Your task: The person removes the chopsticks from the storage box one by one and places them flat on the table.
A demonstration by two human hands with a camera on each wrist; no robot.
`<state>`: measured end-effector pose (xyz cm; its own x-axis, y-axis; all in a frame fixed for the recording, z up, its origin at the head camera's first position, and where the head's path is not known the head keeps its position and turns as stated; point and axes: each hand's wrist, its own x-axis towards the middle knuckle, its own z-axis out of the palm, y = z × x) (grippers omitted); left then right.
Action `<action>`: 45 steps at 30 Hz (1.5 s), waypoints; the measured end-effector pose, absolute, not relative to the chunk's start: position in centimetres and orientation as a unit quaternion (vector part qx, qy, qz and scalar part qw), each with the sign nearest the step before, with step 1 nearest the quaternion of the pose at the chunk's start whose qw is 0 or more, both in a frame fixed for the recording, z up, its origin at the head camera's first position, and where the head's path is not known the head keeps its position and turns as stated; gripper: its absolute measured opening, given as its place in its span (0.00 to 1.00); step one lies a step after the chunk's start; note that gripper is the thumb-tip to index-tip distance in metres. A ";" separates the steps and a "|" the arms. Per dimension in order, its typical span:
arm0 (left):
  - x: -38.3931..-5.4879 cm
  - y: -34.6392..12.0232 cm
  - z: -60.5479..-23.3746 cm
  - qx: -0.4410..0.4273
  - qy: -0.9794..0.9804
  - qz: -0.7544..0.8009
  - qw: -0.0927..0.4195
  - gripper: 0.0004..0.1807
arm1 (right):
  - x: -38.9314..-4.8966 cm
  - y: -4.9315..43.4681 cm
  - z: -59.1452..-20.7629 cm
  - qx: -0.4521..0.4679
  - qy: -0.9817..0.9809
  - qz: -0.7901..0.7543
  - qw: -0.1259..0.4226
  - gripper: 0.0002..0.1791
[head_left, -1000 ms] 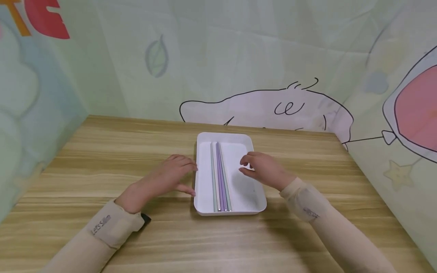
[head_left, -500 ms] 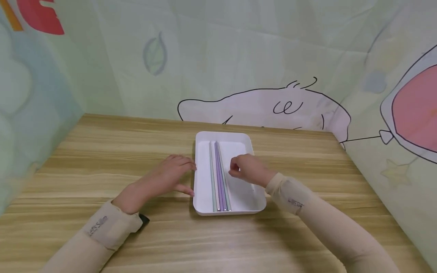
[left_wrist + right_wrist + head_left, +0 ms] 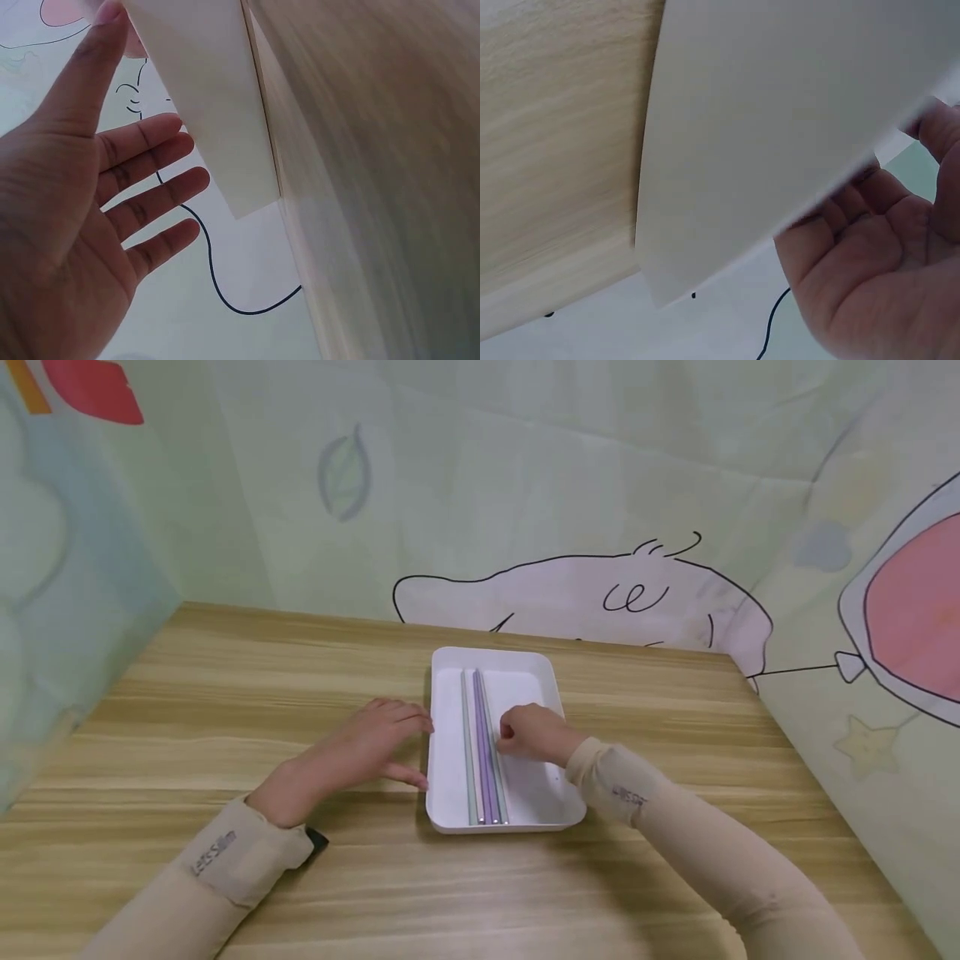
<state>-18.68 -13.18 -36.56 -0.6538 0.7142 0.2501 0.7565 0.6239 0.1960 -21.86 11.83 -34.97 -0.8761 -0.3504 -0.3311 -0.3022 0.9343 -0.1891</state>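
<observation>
Several slim chopsticks point(image 3: 486, 777), pale green, whitish and purple, lie lengthwise side by side in a shallow white tray point(image 3: 534, 793). My left hand point(image 3: 371, 739) is at the tray's left side, fingers and thumb spread and fairly straight, tips at the outer wall. In the left wrist view that hand point(image 3: 112, 180) shows an empty palm facing the wall. Over the tray, my right hand point(image 3: 536, 732) has curled fingers, with tips close to the rightmost chopstick. From the right wrist, the tray wall hides this hand's point(image 3: 885, 255) fingertips, so contact with a chopstick cannot be made out.
The tray stands on a wood-grain table point(image 3: 285, 652). A printed cloth backdrop point(image 3: 487, 460) with cartoon drawings rises behind the table and along both sides.
My right hand has moved left and slightly down over the tray to the chopsticks, its fingers curling in more. The left hand, tray and chopsticks look unmoved.
</observation>
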 end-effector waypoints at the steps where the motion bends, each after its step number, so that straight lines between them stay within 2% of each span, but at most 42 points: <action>1: -18.7 -13.1 -36.5 -0.410 -0.898 -0.142 0.075 0.36 | -21.9 11.8 -35.0 -0.169 0.966 -0.063 0.183 0.09; 24: -18.3 -13.0 -36.3 -0.411 -0.899 -0.121 0.092 0.37 | -21.2 11.2 -35.2 -0.125 0.972 -0.046 0.195 0.20; 31: -18.2 -13.0 -36.4 -0.410 -0.899 -0.124 0.090 0.38 | -21.2 11.3 -35.3 -0.120 0.970 -0.049 0.203 0.20; 37: -18.2 -12.9 -36.8 -0.417 -0.894 -0.126 0.109 0.38 | -21.1 11.4 -35.3 -0.123 0.971 -0.050 0.200 0.21; 45: -18.3 -12.9 -36.6 -0.407 -0.901 -0.120 0.091 0.36 | -21.1 11.7 -34.5 -0.109 0.972 -0.066 0.200 0.19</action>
<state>-18.30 -12.87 -36.56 -0.6521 0.7113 0.2622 0.7552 0.6400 0.1419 -21.09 11.66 -34.54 -0.8964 -0.2385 -0.3737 -0.1859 0.9675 -0.1714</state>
